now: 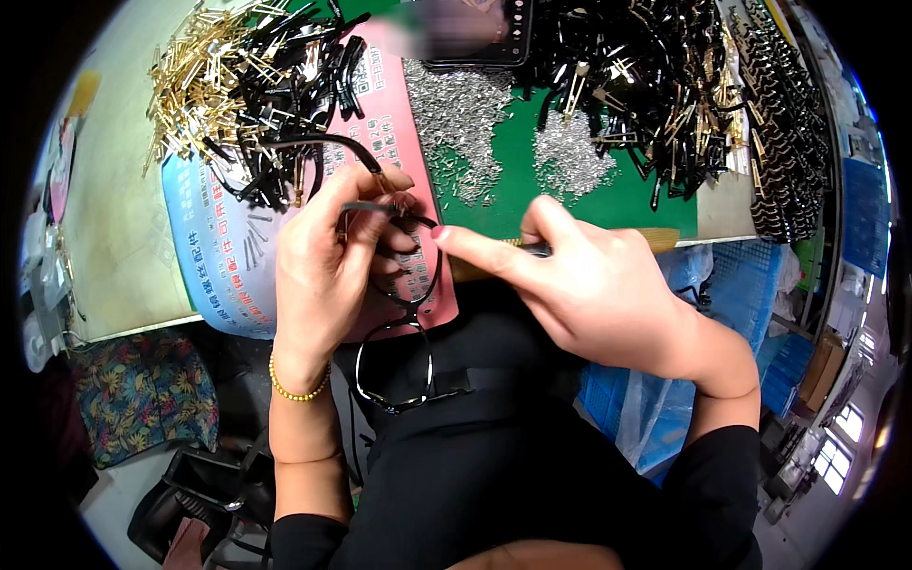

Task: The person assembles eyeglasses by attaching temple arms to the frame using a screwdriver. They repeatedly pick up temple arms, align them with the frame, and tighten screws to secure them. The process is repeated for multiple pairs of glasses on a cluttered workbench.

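Note:
My left hand [318, 247] is closed on a dark eyeglass frame [410, 307], which hangs below the fingers with its far rim over my lap. A black temple arm [347, 142] rises from between my thumb and fingers, near the frame's upper corner. My right hand [608, 285] comes from the right, its index fingertip at that same corner of the frame. Its other fingers are curled, and a small dark piece [537, 250] shows beside them; what it is I cannot make out.
Loose temple arms [218, 81], gold and black, lie heaped at the far left on a pink and blue printed sheet [228, 285]. Tiny silver parts [456, 119] form two piles on a green mat [655, 204]. A phone [518, 33] stands behind. More black temples [655, 95] and stacked rows [784, 123] fill the right.

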A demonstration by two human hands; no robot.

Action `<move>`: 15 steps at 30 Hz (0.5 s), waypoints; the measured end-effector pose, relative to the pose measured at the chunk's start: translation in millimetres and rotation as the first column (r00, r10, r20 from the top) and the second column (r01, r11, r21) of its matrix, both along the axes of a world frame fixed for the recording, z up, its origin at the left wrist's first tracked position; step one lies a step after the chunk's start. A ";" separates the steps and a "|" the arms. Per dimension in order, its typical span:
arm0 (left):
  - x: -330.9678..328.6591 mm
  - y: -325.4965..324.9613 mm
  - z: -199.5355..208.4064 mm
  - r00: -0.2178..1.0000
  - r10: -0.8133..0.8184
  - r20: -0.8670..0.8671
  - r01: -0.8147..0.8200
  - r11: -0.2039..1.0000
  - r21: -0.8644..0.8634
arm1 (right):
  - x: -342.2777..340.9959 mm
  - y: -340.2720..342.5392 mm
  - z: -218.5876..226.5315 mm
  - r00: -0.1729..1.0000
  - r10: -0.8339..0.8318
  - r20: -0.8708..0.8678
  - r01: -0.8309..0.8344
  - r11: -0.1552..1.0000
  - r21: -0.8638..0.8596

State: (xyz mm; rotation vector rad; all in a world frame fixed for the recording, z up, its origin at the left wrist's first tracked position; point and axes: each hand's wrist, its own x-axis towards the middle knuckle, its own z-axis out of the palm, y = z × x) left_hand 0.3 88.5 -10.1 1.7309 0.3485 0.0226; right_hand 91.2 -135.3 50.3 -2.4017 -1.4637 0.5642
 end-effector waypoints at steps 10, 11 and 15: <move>-2.4 0.9 -3.5 1.000 0.003 0.027 -0.002 0.999 -0.040 | 8.8 16.2 -12.5 0.992 0.103 0.066 -0.100 0.994 -0.054; -2.3 0.5 -3.4 0.999 -0.014 0.042 0.014 1.000 -0.006 | 9.0 16.3 -12.7 0.993 0.102 0.066 -0.099 0.994 -0.053; -3.0 -0.5 -7.2 0.997 -0.029 0.075 0.025 0.999 0.046 | 9.9 17.5 -13.0 0.994 0.095 0.060 -0.092 0.994 -0.051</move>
